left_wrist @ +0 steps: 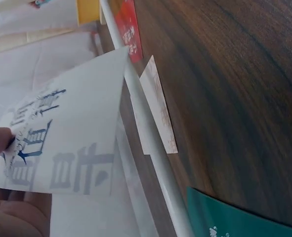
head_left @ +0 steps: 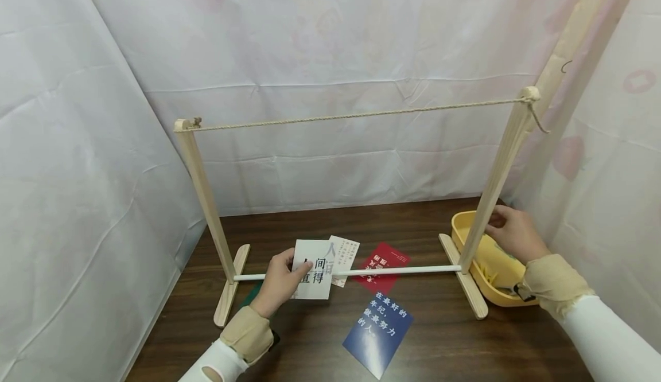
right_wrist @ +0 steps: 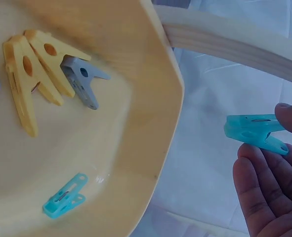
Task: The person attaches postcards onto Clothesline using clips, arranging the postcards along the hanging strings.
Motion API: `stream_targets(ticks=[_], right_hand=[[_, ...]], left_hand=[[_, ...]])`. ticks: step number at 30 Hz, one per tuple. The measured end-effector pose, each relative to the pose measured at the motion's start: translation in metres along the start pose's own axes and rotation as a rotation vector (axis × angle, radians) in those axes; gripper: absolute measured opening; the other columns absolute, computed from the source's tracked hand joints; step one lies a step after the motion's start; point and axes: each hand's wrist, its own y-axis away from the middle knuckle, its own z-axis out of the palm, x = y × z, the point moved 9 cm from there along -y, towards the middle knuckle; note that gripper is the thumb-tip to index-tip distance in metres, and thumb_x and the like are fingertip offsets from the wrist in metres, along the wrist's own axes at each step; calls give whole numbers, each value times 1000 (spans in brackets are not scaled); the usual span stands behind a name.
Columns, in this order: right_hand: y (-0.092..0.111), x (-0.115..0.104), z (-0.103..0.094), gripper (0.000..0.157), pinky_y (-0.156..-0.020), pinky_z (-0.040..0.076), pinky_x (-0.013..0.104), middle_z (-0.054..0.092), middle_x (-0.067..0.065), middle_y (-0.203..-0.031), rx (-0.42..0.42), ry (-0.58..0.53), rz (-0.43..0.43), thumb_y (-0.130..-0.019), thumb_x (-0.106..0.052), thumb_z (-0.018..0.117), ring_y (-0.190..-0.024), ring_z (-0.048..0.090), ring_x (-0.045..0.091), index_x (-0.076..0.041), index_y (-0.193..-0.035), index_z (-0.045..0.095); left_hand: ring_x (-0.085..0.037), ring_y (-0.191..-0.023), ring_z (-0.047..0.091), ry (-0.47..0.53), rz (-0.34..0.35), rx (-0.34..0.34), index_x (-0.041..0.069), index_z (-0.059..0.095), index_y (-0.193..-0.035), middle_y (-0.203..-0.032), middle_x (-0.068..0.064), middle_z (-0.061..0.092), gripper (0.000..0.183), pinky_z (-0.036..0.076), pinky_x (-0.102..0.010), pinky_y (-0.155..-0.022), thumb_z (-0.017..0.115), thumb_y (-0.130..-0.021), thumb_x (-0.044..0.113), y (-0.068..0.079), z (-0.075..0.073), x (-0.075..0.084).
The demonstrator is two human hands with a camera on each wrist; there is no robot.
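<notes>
My left hand [head_left: 283, 279] pinches a white card [head_left: 313, 290] with large dark and grey characters, holding it above the table near the stand's lower bar. In the left wrist view the thumb lies on the face of the card [left_wrist: 86, 128] and the fingers are behind it. At the yellow basin, my right hand [head_left: 516, 234] holds a turquoise clothespin [right_wrist: 252, 131] between thumb and fingers, as the right wrist view shows. Inside the basin lie another turquoise clothespin [right_wrist: 64, 197], yellow clothespins [right_wrist: 22, 84] and a grey clothespin [right_wrist: 81, 79].
A wooden stand [head_left: 498, 181] carries a taut rope [head_left: 356, 116] across its top and a white bar [head_left: 403, 270] below. On the table lie a blue card [head_left: 379, 333], a red card [head_left: 384, 264], a pale card [head_left: 346, 256] and a green card [left_wrist: 239, 217]. The yellow basin [head_left: 503, 299] stands at right.
</notes>
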Motion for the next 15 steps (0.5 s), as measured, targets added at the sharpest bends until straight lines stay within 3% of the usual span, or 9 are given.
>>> stream_targets(ticks=[9, 12, 15], right_hand=[[5, -9, -11, 35, -65, 55, 19, 75, 32, -113, 69, -18, 1, -101, -7, 77, -93, 75, 41, 12, -129, 69], [6, -13, -14, 32, -65, 53, 15, 76, 31, -111, 95, -15, -10, -100, -7, 78, -88, 74, 27, 10, -126, 71], [7, -16, -18, 29, -67, 49, 9, 76, 31, -108, 129, -19, -20, -99, -5, 78, -85, 66, 3, 10, -124, 72]], left_hand=[[-28, -89, 82, 69, -14, -4, -1, 77, -117, -102, -17, 82, 18, 67, -36, -69, 76, -99, 3, -1, 0, 0], [-28, -87, 82, 95, -25, -5, -1, 78, -115, -99, -17, 82, 17, 67, -37, -69, 77, -99, 3, -2, -1, -1], [-28, -86, 82, 111, -27, -6, -2, 78, -114, -97, -18, 82, 16, 67, -36, -70, 77, -98, 1, -3, -1, -1]])
